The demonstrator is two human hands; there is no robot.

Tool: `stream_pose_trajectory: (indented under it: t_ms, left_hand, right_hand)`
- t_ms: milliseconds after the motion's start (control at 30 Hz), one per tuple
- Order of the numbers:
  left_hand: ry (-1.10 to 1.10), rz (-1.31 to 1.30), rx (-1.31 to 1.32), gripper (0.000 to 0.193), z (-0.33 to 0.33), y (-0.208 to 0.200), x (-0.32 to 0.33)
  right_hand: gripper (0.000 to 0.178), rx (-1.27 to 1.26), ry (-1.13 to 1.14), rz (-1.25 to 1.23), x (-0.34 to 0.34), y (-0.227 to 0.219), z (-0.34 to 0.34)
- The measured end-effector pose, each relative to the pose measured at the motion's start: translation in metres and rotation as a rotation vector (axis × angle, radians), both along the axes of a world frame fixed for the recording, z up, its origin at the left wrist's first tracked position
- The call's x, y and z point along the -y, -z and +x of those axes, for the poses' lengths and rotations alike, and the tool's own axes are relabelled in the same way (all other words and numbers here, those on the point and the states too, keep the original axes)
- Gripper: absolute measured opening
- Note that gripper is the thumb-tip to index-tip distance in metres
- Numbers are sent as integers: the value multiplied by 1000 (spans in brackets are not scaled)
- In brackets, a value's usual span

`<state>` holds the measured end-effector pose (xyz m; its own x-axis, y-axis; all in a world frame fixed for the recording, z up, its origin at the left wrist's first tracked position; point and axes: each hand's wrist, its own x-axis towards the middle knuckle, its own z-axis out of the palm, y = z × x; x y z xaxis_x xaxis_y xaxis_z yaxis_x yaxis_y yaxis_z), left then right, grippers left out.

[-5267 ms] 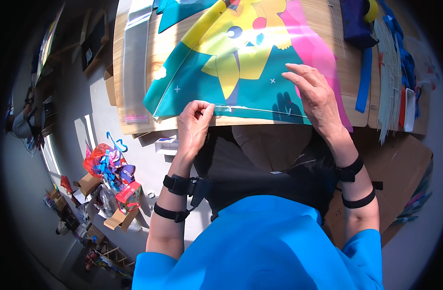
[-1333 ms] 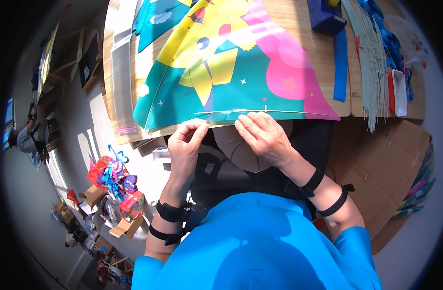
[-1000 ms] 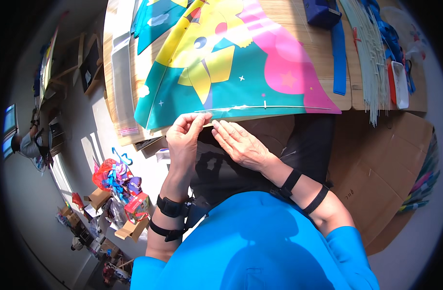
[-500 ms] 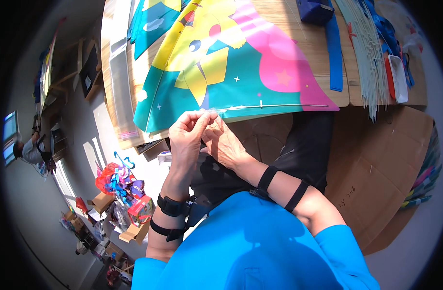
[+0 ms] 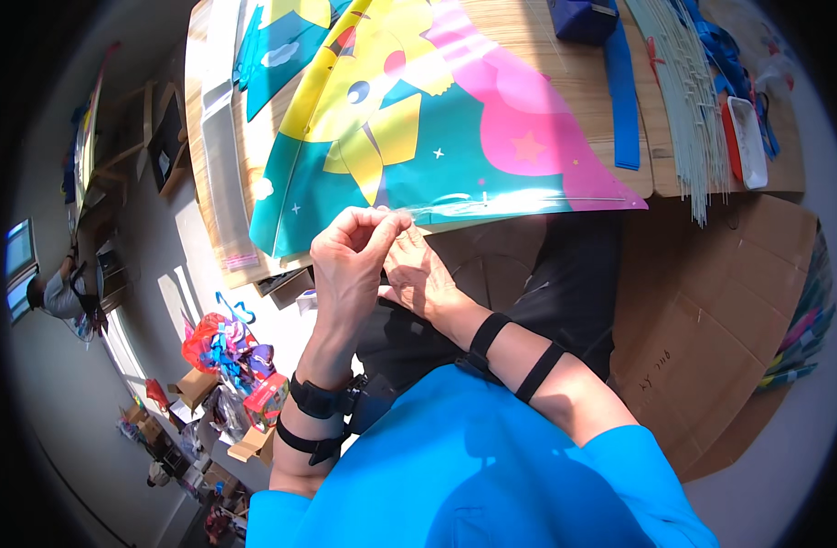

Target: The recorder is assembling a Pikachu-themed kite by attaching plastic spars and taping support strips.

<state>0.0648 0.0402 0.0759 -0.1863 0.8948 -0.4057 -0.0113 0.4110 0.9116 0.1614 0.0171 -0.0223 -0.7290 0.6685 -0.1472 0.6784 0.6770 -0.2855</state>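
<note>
Hands meet at near edge of colourful kite sail (image 5: 437,119) on table (image 5: 565,82): left hand (image 5: 350,260) pinches thin rod (right hand (image 5: 418,274) loosely curled beside it); threading step, needs steady alignment

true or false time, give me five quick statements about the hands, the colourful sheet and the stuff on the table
1. Both hands meet at the near edge of the colourful sheet. True.
2. The left hand lies flat on the middle of the sheet. False: its fingertips pinch at the sheet's near edge.
3. A blue strip lies on the wooden table. True.
4. The right hand holds scissors. False: no tool shows in it.
5. The bundle of thin pale rods lies left of the sheet. False: it lies to the right.
</note>
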Motion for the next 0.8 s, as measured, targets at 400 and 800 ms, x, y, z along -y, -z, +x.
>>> stream_pose_trajectory:
  t_ms: [400, 800]
  left_hand:
    - [143, 56, 35, 11, 27, -58, -28]
    - [159, 111, 30, 14, 39, -67, -38]
  right_hand:
    - [95, -801, 186, -359, 13, 30, -4]
    - [85, 26, -113, -90, -2, -2, 6]
